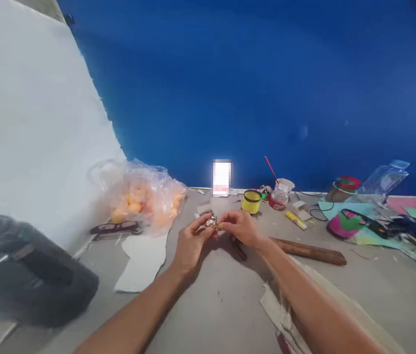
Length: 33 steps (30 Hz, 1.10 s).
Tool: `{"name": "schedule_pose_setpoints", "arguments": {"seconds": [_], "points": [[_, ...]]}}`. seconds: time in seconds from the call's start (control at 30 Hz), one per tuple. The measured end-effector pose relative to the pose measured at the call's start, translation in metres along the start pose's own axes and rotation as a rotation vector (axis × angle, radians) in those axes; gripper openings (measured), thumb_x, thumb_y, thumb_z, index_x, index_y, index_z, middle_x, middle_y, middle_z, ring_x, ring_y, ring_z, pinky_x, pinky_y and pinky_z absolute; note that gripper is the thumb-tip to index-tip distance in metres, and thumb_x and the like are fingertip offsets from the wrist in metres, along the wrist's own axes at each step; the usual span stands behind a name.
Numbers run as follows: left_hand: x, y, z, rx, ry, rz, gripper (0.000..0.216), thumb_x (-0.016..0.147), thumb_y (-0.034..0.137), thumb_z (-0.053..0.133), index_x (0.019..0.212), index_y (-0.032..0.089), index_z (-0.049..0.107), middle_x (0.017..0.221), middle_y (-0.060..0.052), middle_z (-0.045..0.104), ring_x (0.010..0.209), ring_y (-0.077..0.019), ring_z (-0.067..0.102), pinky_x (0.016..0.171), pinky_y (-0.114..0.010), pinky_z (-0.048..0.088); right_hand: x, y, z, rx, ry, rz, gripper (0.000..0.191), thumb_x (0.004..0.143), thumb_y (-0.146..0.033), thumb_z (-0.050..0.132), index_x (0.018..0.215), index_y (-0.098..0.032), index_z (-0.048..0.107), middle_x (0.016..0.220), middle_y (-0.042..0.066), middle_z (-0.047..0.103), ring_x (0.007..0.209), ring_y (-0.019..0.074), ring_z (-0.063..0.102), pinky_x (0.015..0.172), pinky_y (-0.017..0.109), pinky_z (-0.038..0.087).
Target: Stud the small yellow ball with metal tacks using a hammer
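A small, shiny gold-and-silver piece (211,222), like crumpled foil, is up off the grey table at the middle of the view. My left hand (190,241) pinches it from the left between thumb and fingers. At its right edge, my right hand (240,227) has thumb and forefinger pressed together on it. The fingertips cover part of the piece, so its exact kind cannot be made out. Beneath my right wrist lies a brown wooden stick (311,250), with a small dark tool (238,249) beside its near end.
To the left stand a clear bag of orange fruit (137,199), glasses (115,227), white paper (141,263) and a dark bin-like object (27,270). A yellow cup (251,201), glue stick (295,220) and pink-green pouch (346,223) are to the right. A blue wall (230,88) rises behind.
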<state>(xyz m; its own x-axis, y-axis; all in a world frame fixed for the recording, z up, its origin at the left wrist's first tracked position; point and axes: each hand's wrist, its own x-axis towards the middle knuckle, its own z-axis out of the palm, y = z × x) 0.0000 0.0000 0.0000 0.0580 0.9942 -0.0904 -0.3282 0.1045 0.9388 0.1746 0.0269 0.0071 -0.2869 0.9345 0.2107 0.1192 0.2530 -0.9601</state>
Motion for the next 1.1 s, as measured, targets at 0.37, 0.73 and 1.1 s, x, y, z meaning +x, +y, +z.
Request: {"name": "schedule_pose_setpoints", "arguments": {"seconds": [0.37,0.73,1.1], "points": [[0.003,0.002,-0.002,-0.128,-0.039,0.139,0.049,0.063,0.03,0.092,0.107,0.016,0.075,0.098,-0.005,0.078,0.077,-0.0175,0.072,0.081,-0.035,0.06,-0.001,-0.007,0.019,0.523,0.099,0.264,0.033,0.059,-0.04,0.092,0.07,-0.016,0.072,0.06,-0.002,0.061,0.051,0.0068,0.046,0.05,0.021,0.037],[0.004,0.002,-0.005,-0.01,-0.01,0.157,0.053,0.066,0.033,0.091,0.113,0.016,0.075,0.098,-0.006,0.079,0.075,-0.0185,0.074,0.081,-0.036,0.06,-0.003,-0.014,0.017,0.114,0.159,0.035,0.014,0.075,-0.031,0.078,0.073,-0.018,0.071,0.067,0.001,0.066,0.06,0.0119,0.051,0.059,0.026,0.04],[0.006,0.007,-0.007,-0.085,-0.107,0.149,0.046,0.065,0.029,0.092,0.107,0.017,0.077,0.099,-0.006,0.079,0.082,-0.0196,0.074,0.083,-0.036,0.062,-0.004,-0.015,0.018,0.478,0.067,0.292,0.029,0.064,-0.037,0.089,0.074,-0.016,0.07,0.063,-0.001,0.059,0.054,0.0087,0.044,0.052,0.023,0.037]]}}
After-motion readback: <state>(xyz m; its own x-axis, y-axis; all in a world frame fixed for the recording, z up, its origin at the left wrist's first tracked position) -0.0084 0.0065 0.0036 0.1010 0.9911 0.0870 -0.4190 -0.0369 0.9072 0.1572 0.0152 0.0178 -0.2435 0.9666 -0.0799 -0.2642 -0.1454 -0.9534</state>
